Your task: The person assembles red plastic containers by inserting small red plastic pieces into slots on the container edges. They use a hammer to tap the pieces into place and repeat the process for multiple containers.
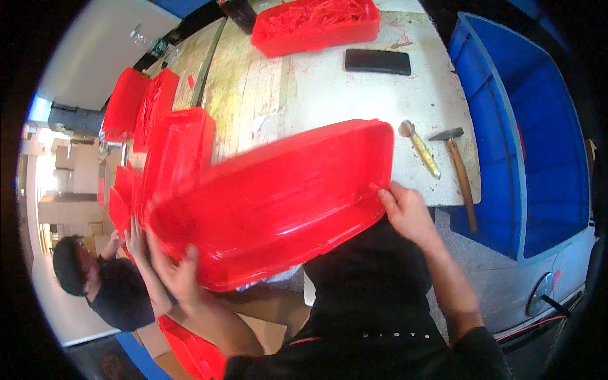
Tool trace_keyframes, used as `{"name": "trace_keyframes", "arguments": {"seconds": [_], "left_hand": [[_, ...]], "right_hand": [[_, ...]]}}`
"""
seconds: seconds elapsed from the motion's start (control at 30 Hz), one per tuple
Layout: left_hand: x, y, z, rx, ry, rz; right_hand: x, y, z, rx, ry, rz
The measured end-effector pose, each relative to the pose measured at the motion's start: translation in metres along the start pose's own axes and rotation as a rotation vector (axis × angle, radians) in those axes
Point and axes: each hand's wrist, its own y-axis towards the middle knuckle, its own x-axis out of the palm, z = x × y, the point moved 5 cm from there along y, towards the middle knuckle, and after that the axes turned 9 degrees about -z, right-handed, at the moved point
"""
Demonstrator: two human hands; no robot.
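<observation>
A long, shallow red plastic tray (285,196) is held up in front of me, tilted with its hollow side showing. My left hand (174,269) grips its left end, thumb over the near rim and the other fingers mostly hidden. My right hand (405,212) closes on the right end, with thumb and fingers at the edge. To the right of the tray, a small knife-like tool with a yellowish handle (423,152) lies on the table, beside a hammer (461,171) with a wooden handle.
A red bin of red plastic scraps (316,28) and a black phone (378,61) rest on the worktable (316,95). More red trays (174,149) stand at left, near a co-worker (107,278). A large blue crate (494,126) stands at right. Below left, a cardboard box (269,310) sits open.
</observation>
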Motion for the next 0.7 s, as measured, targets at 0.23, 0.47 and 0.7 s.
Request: {"name": "trace_keyframes", "arguments": {"seconds": [0.23, 0.47, 0.7], "left_hand": [[0.095, 0.067, 0.182, 0.563, 0.492, -0.722], [0.061, 0.105, 0.148, 0.736, 0.346, -0.242], [0.128, -0.096, -0.058, -0.783, 0.164, -0.387]], "right_hand": [[0.076, -0.057, 0.056, 0.229, 0.558, -0.163], [0.081, -0.043, 0.061, 0.187, 0.812, 0.004], [0.080, -0.034, 0.069, 0.187, 0.787, 0.077]]}}
